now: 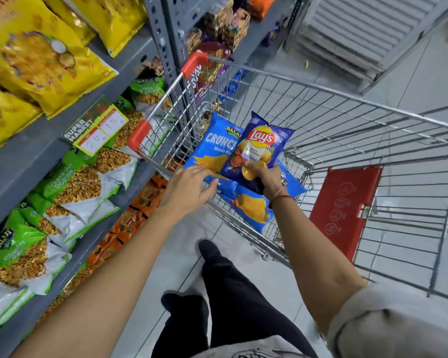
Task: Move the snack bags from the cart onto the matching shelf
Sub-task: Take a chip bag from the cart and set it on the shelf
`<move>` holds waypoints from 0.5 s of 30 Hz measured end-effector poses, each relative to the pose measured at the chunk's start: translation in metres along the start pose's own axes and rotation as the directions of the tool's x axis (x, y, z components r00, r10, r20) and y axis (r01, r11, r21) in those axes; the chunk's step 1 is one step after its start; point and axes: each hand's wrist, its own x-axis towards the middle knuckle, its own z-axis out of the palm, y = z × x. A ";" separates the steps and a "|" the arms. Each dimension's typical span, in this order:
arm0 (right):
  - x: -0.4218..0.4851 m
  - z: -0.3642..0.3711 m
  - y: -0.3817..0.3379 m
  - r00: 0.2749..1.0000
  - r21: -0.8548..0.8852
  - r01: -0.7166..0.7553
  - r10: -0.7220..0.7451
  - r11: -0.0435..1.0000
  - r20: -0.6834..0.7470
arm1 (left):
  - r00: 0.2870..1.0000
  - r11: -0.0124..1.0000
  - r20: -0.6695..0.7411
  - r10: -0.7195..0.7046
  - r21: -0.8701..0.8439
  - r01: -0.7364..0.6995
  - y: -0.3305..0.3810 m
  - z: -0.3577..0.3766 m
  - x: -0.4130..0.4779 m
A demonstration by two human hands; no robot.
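Note:
A wire shopping cart stands in the aisle in front of me. My right hand grips the lower edge of a dark blue Lay's bag and holds it upright above the cart. Under it lie light blue Balaji Crunch bags, one more near the cart's side. My left hand reaches over the cart's rim, fingers spread, touching the lower edge of a light blue bag; whether it grips the bag I cannot tell.
Grey metal shelves run along the left with yellow bags on top, green Balaji bags below and orange bags lowest. A price tag hangs on the shelf edge. The cart's red seat flap is at right. My legs stand on the tiled floor.

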 end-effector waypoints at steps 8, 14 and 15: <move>-0.102 0.045 -0.125 0.926 0.002 0.345 -0.341 0.939 0.164 | 0.965 0.995 -0.253 -0.063 -0.085 0.042 0.007 -0.104 -0.005; -0.213 0.112 -0.217 0.684 0.194 0.623 -0.648 0.758 0.334 | 0.792 0.999 -0.609 -0.049 -0.017 0.048 0.015 -0.233 -0.053; -0.235 0.124 -0.229 0.636 0.228 0.655 -0.688 0.721 0.351 | 0.746 0.998 -0.665 -0.043 0.002 0.060 0.017 -0.254 -0.067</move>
